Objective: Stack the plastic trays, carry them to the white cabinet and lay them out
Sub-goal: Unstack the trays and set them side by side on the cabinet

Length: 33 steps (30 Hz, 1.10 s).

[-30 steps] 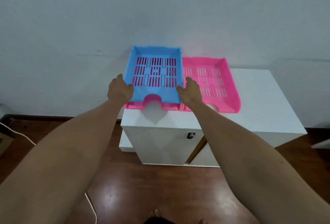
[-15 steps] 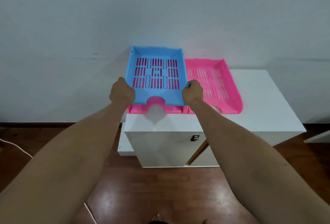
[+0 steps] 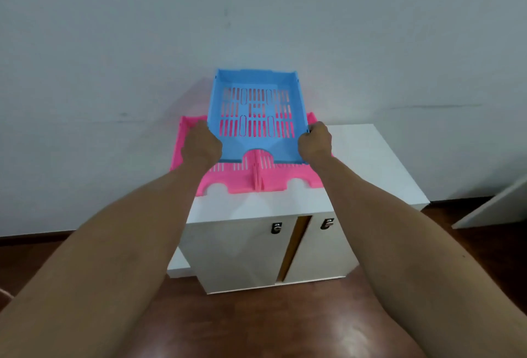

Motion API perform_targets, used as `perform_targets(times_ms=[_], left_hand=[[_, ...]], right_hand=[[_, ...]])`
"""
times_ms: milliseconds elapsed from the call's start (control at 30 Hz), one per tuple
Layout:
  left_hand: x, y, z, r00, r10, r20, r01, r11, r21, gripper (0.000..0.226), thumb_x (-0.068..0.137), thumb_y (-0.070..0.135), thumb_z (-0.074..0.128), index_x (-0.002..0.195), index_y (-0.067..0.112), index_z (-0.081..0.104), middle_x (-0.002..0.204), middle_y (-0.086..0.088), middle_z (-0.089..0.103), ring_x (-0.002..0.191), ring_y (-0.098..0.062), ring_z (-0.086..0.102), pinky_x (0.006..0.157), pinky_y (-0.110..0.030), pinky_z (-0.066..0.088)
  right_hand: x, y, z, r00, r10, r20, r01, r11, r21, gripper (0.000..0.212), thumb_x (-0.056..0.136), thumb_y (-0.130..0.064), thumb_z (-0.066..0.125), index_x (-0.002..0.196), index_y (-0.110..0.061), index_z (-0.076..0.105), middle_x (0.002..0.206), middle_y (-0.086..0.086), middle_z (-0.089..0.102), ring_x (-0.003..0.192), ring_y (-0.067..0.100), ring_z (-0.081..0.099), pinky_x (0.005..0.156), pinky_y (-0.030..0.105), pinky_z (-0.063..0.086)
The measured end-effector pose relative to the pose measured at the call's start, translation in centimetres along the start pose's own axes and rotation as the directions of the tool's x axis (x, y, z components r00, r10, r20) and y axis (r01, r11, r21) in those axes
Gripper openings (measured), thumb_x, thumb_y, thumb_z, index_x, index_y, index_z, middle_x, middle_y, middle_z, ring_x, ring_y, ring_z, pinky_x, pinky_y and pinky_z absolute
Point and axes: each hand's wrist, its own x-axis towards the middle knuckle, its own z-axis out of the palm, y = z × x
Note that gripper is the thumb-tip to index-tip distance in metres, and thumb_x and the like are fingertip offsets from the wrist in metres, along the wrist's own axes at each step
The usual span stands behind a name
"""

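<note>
I hold a blue slotted plastic tray (image 3: pixel 256 106) by its two side walls, lifted above the cabinet. My left hand (image 3: pixel 201 145) grips its left wall and my right hand (image 3: pixel 315 141) grips its right wall. Under it two pink trays lie side by side on the white cabinet (image 3: pixel 368 158): the left pink tray (image 3: pixel 185 141) overhangs the cabinet's left edge, and of the right pink tray (image 3: pixel 285 181) mostly the front rim shows. The blue tray hides most of both.
The right part of the cabinet top is bare white. The cabinet has two doors with metal latches (image 3: pixel 276 228), the gap between them slightly ajar. A white board (image 3: pixel 496 206) leans at the far right. Grey wall behind, dark wooden floor (image 3: pixel 256 326) below.
The blue tray has risen off the left pink tray and moved right, over the seam between the two pink trays. My view has shifted right, so the cabinet doors show.
</note>
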Motion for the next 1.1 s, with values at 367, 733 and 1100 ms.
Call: perform_targets(times_ms=[367,733,1100], left_hand=[[-5.0,13.1,11.2,0.999,0.012,0.050,-0.010,0.999,-0.046,0.033,0.091,0.010,0.052,0.123,0.011,0.056,0.112,-0.009,0.068,0.082,-0.026,0.059,0.069,-0.035,0.046],[-11.8,23.3,21.4,0.996,-0.071,0.052,0.073,0.997,-0.038,0.023,0.094,0.012,0.050,0.116,0.012,0.054,0.102,-0.007,0.065,0.085,-0.028,0.065,0.072,-0.040,0.058],[-14.9,24.3,27.0,0.989,-0.088,0.121,0.091,0.996,-0.018,0.023,0.092,0.011,0.050,0.114,0.010,0.060,0.111,-0.012,0.067,0.094,-0.034,0.065,0.082,-0.045,0.057]], right_hand=[[7.0,10.3,-14.4,0.997,0.035,-0.065,-0.041,0.995,-0.090,0.009,0.082,-0.007,0.054,0.081,-0.011,0.047,0.077,0.007,0.049,0.061,0.029,0.044,0.051,0.026,0.036],[12.3,19.9,-25.9,1.000,0.009,0.020,-0.006,0.989,-0.148,0.009,0.083,-0.003,0.048,0.082,-0.012,0.045,0.080,0.009,0.050,0.066,0.028,0.047,0.052,0.027,0.036],[12.3,26.8,-28.3,0.989,0.125,0.074,-0.112,0.980,-0.163,0.023,0.090,-0.003,0.049,0.111,-0.005,0.058,0.102,0.009,0.059,0.086,0.031,0.060,0.069,0.037,0.051]])
